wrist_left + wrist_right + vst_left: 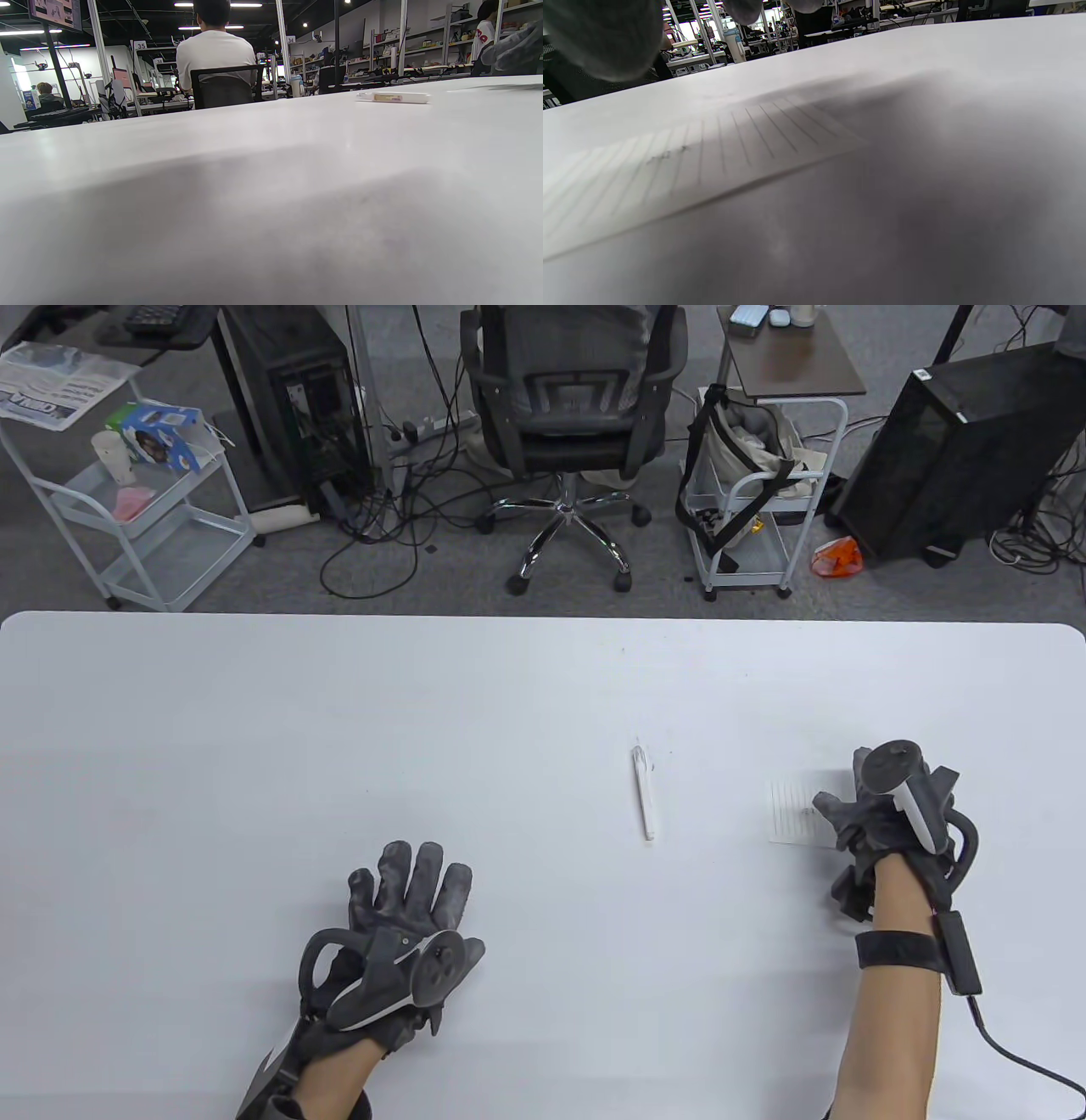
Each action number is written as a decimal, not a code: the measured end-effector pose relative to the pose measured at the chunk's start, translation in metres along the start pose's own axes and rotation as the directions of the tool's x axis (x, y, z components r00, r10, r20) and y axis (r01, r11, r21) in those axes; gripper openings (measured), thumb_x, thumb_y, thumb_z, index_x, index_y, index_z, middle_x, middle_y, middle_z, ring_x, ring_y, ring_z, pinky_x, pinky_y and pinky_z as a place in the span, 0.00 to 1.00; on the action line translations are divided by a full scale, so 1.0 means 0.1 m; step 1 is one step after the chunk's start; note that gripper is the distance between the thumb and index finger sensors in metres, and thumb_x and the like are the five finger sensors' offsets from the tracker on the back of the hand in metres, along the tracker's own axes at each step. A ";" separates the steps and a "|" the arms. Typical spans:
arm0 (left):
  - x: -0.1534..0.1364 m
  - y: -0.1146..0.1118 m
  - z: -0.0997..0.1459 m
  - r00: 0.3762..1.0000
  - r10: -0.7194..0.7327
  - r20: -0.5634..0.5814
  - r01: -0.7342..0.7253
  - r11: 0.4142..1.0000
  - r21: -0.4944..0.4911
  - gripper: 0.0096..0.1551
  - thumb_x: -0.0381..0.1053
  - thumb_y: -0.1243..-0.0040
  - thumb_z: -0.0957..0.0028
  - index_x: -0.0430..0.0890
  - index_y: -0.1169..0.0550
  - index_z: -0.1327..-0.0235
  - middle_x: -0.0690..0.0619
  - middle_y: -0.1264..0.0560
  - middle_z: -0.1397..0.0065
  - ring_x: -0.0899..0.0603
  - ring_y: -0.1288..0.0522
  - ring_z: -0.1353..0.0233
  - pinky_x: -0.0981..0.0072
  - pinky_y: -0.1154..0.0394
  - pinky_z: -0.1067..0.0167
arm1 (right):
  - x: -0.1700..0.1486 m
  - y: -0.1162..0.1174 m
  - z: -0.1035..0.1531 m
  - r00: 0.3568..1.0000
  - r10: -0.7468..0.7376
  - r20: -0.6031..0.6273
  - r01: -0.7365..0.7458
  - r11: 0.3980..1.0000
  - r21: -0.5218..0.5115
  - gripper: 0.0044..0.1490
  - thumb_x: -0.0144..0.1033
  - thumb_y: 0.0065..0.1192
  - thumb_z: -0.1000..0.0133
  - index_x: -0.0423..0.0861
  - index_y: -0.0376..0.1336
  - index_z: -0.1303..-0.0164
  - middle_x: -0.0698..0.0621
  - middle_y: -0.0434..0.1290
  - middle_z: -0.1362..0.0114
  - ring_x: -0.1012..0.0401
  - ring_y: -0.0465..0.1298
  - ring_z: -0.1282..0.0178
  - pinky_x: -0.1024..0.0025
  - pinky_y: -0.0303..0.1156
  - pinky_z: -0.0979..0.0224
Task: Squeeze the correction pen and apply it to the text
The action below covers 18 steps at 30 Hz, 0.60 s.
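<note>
A white correction pen [644, 793] lies on the white table [339, 729], near the middle, with no hand on it. It also shows in the left wrist view [394, 98]. A small lined paper [793, 813] with a faint dark mark lies to its right; it fills the left of the right wrist view [712, 148]. My right hand [857, 823] sits over the paper's right part, fingers curled down; whether they touch it is unclear. My left hand [407, 899] lies flat on the table at the lower left, fingers spread, holding nothing.
Beyond the table's far edge stand an office chair [568, 415], two white wire carts [755, 500], and computer towers [959, 449].
</note>
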<state>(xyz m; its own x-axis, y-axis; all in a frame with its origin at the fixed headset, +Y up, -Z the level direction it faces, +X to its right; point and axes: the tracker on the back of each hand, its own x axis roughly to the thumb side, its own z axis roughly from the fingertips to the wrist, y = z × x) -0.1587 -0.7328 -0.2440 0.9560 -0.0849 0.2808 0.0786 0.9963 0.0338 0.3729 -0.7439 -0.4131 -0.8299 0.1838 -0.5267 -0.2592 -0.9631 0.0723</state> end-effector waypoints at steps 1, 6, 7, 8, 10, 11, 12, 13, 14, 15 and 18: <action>0.00 0.00 0.00 1.000 0.000 0.001 0.000 1.000 0.000 0.50 0.76 0.58 0.55 0.55 0.51 0.22 0.46 0.56 0.14 0.29 0.54 0.16 0.26 0.49 0.28 | -0.01 0.01 0.00 1.000 0.001 -0.002 -0.001 1.000 0.003 0.53 0.69 0.61 0.59 0.67 0.44 0.25 0.62 0.40 0.10 0.55 0.39 0.08 0.44 0.38 0.08; 0.01 -0.01 0.00 1.000 -0.013 0.001 0.013 1.000 -0.005 0.50 0.75 0.58 0.55 0.55 0.51 0.22 0.46 0.55 0.14 0.29 0.54 0.16 0.26 0.48 0.28 | -0.06 0.06 -0.02 1.000 -0.014 -0.009 0.014 1.000 0.013 0.53 0.69 0.61 0.59 0.68 0.44 0.25 0.63 0.40 0.10 0.55 0.39 0.08 0.44 0.38 0.08; 0.01 -0.01 0.00 1.000 -0.013 0.001 0.013 1.000 -0.008 0.50 0.75 0.58 0.55 0.55 0.51 0.22 0.46 0.56 0.14 0.29 0.54 0.16 0.26 0.48 0.28 | -0.07 0.06 -0.02 1.000 -0.019 -0.009 0.019 1.000 0.013 0.53 0.69 0.61 0.59 0.68 0.44 0.25 0.63 0.40 0.10 0.55 0.39 0.08 0.44 0.38 0.08; 0.02 -0.01 0.00 1.000 -0.013 0.001 0.013 1.000 -0.010 0.50 0.75 0.58 0.55 0.55 0.51 0.22 0.46 0.56 0.14 0.29 0.54 0.16 0.26 0.49 0.28 | -0.07 0.07 -0.02 1.000 -0.020 -0.009 0.020 1.000 0.018 0.53 0.69 0.62 0.59 0.68 0.44 0.25 0.63 0.40 0.10 0.55 0.39 0.08 0.44 0.38 0.08; 0.02 -0.01 0.00 1.000 -0.014 0.002 0.014 1.000 -0.011 0.50 0.75 0.58 0.55 0.55 0.51 0.22 0.46 0.56 0.14 0.29 0.54 0.16 0.26 0.49 0.28 | -0.07 0.06 -0.01 1.000 -0.019 -0.010 0.019 1.000 0.021 0.53 0.68 0.62 0.59 0.68 0.44 0.25 0.63 0.40 0.10 0.55 0.39 0.08 0.44 0.38 0.08; 0.02 -0.01 0.01 1.000 -0.014 0.002 0.014 1.000 -0.011 0.50 0.75 0.58 0.55 0.55 0.51 0.22 0.46 0.55 0.14 0.29 0.54 0.16 0.26 0.49 0.28 | -0.07 0.07 -0.01 1.000 -0.017 -0.010 0.018 1.000 0.020 0.53 0.68 0.62 0.59 0.68 0.44 0.25 0.62 0.41 0.10 0.55 0.39 0.08 0.44 0.38 0.08; 0.02 -0.01 0.01 1.000 -0.014 0.003 0.014 1.000 -0.011 0.50 0.75 0.58 0.55 0.55 0.51 0.22 0.46 0.56 0.14 0.29 0.54 0.16 0.26 0.49 0.28 | -0.07 0.07 -0.01 1.000 -0.015 -0.009 0.016 1.000 0.021 0.53 0.68 0.62 0.59 0.68 0.44 0.25 0.62 0.41 0.10 0.55 0.39 0.08 0.44 0.38 0.08; 0.02 -0.01 0.01 1.000 -0.014 0.003 0.014 1.000 -0.011 0.50 0.75 0.58 0.55 0.55 0.51 0.22 0.46 0.56 0.14 0.29 0.54 0.16 0.26 0.49 0.28 | -0.07 0.07 -0.01 1.000 -0.014 -0.009 0.014 1.000 0.021 0.54 0.68 0.62 0.59 0.68 0.44 0.25 0.63 0.41 0.10 0.55 0.39 0.08 0.44 0.38 0.08; 0.02 -0.01 0.01 1.000 -0.014 0.003 0.014 1.000 -0.011 0.50 0.75 0.58 0.55 0.55 0.51 0.22 0.46 0.55 0.14 0.29 0.54 0.16 0.26 0.49 0.28 | -0.07 0.07 -0.01 1.000 -0.011 -0.009 0.011 1.000 0.021 0.53 0.68 0.62 0.59 0.68 0.44 0.25 0.62 0.41 0.10 0.55 0.39 0.08 0.44 0.38 0.08; 0.02 -0.01 0.01 1.000 -0.014 0.003 0.014 1.000 -0.011 0.50 0.75 0.58 0.55 0.55 0.51 0.22 0.46 0.55 0.14 0.29 0.54 0.16 0.26 0.49 0.28 | -0.07 0.07 -0.01 1.000 -0.009 -0.011 0.009 1.000 0.020 0.53 0.68 0.62 0.59 0.68 0.44 0.25 0.62 0.41 0.10 0.55 0.39 0.09 0.44 0.38 0.08; 0.02 0.00 0.01 1.000 -0.013 0.003 0.013 1.000 -0.007 0.50 0.75 0.58 0.55 0.55 0.51 0.22 0.46 0.55 0.14 0.29 0.54 0.16 0.26 0.48 0.28 | -0.07 0.09 -0.01 1.000 0.020 -0.017 -0.019 1.000 0.021 0.54 0.67 0.64 0.59 0.68 0.43 0.25 0.62 0.40 0.10 0.55 0.39 0.09 0.45 0.38 0.08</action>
<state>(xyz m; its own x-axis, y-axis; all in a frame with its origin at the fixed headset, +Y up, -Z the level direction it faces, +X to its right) -0.1575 -0.7333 -0.2424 0.9541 -0.0976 0.2830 0.0926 0.9952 0.0308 0.3770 -0.7538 -0.4097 -0.8264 0.1616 -0.5394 -0.2533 -0.9622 0.0999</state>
